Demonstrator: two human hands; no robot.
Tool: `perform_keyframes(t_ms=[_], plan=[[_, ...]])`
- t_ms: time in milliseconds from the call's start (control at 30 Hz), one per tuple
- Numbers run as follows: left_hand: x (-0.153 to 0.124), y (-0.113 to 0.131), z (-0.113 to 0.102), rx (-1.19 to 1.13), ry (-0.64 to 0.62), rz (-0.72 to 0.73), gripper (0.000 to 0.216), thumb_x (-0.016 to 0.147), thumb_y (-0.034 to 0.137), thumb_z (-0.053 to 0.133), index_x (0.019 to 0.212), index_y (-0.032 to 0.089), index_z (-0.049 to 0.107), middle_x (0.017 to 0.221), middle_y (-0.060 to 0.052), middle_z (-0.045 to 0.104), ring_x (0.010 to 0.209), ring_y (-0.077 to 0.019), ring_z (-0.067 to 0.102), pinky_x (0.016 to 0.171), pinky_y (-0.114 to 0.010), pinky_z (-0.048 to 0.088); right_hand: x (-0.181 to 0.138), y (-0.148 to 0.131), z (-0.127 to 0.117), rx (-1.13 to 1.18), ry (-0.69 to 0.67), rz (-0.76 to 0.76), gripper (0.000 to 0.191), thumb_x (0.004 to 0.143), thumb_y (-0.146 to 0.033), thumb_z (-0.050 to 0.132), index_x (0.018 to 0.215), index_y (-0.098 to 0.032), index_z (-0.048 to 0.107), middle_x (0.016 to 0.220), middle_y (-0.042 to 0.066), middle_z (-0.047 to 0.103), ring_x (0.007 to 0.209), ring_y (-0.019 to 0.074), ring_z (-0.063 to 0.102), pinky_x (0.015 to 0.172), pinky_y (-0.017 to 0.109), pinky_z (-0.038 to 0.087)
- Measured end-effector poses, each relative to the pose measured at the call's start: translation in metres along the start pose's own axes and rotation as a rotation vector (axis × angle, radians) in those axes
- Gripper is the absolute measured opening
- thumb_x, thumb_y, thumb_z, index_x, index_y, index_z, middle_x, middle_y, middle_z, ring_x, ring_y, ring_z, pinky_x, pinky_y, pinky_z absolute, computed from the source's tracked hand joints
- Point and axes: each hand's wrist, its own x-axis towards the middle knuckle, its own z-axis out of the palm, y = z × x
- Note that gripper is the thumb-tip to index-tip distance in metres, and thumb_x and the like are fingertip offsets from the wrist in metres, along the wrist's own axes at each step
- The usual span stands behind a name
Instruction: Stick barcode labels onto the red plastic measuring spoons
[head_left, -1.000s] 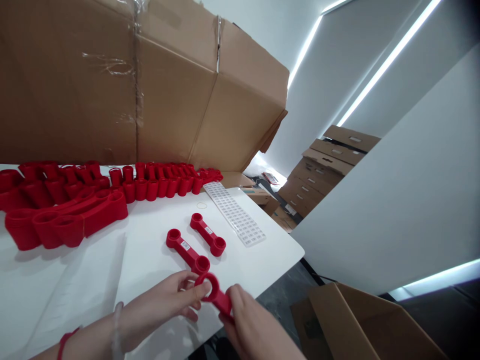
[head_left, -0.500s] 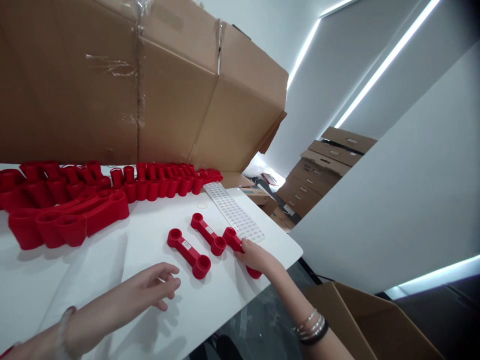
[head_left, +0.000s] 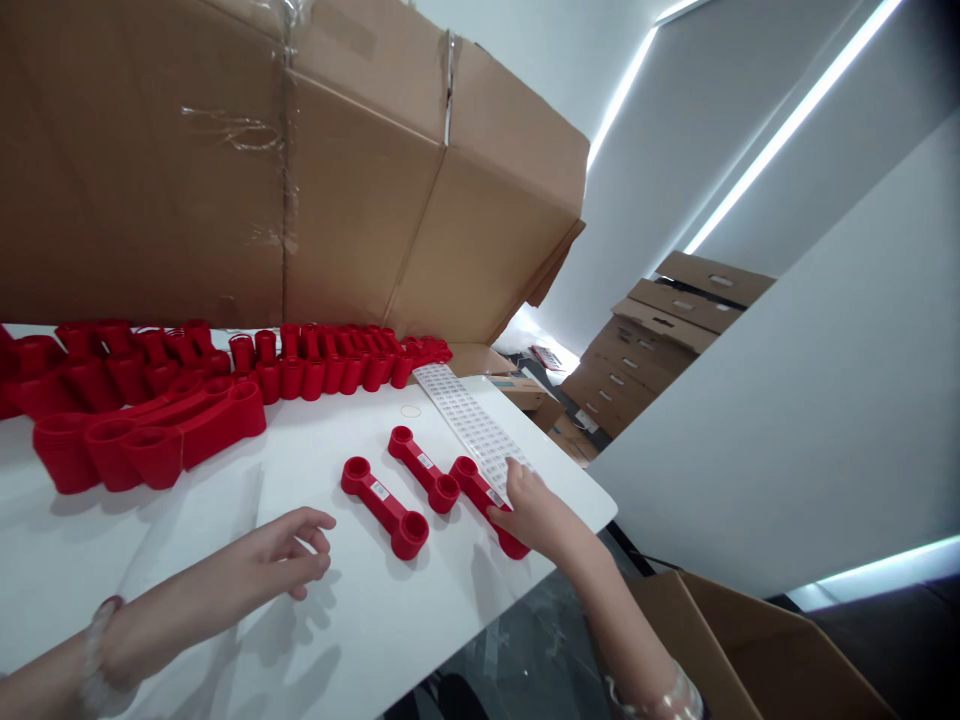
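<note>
Three red plastic bars with a round hollow cup at each end lie on the white table (head_left: 442, 610). The left bar (head_left: 386, 508), the middle bar (head_left: 424, 468) and the right bar (head_left: 480, 490) each carry a small white barcode sticker. My right hand (head_left: 544, 515) is over the lower half of the right bar, thumb and forefinger apart, partly hiding it. Beyond it lies a long sheet of printed stickers (head_left: 472, 420). Hovering above the table left of the bars, my left hand (head_left: 289, 550) has loosely bent, parted fingers and holds nothing.
Banded red bars (head_left: 142, 445) and a long row of more bars (head_left: 322, 370) stand along the back left. Behind them rises a large cardboard box (head_left: 360, 190). An open carton (head_left: 750, 640) is below at the right; flattened cartons (head_left: 645, 340) are stacked farther back.
My right hand has let go of the right bar's middle, and its sticker now shows. My left hand has drawn back slightly to the left.
</note>
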Motion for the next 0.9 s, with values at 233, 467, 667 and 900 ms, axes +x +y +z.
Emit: perform_keyframes(t_ms=[233, 467, 667, 900], plan=[[-0.018, 0.015, 0.001, -0.003, -0.046, 0.053, 0.034, 0.09, 0.047, 0.057, 0.114, 0.023, 0.06, 0.109, -0.006, 0.059, 0.104, -0.0258, 0.059, 0.09, -0.037, 0.048, -0.03, -0.097, 0.02, 0.055, 0.068, -0.37, 0.043, 0.094, -0.034, 0.049, 0.128, -0.008, 0.055, 0.128, 0.018, 0.06, 0.117, 0.0301, 0.058, 0.094, 0.039, 0.049], [-0.046, 0.002, -0.014, 0.018, -0.004, 0.047, 0.035, 0.093, 0.054, 0.054, 0.113, 0.026, 0.06, 0.105, -0.004, 0.058, 0.102, -0.0254, 0.06, 0.089, -0.036, 0.047, 0.0, -0.132, 0.061, -0.018, 0.029, -0.353, 0.022, 0.091, -0.017, 0.051, 0.105, -0.007, 0.065, 0.107, 0.021, 0.067, 0.099, 0.0292, 0.065, 0.08, 0.036, 0.048], [-0.053, -0.012, -0.026, -0.005, 0.031, 0.037, 0.034, 0.091, 0.054, 0.056, 0.106, 0.024, 0.062, 0.104, -0.003, 0.06, 0.098, -0.0239, 0.061, 0.086, -0.033, 0.048, 0.002, -0.13, 0.069, 0.021, 0.031, -0.348, 0.018, 0.089, -0.011, 0.048, 0.099, -0.009, 0.063, 0.096, 0.016, 0.066, 0.092, 0.0248, 0.064, 0.074, 0.031, 0.044], [-0.044, -0.02, -0.014, -0.054, 0.04, 0.063, 0.034, 0.09, 0.048, 0.06, 0.113, 0.024, 0.056, 0.111, -0.005, 0.061, 0.101, -0.0239, 0.062, 0.091, -0.037, 0.048, -0.012, -0.128, 0.064, 0.182, 0.019, -0.371, 0.015, 0.095, -0.027, 0.044, 0.094, -0.016, 0.055, 0.089, 0.006, 0.06, 0.074, 0.0164, 0.055, 0.06, 0.026, 0.039]])
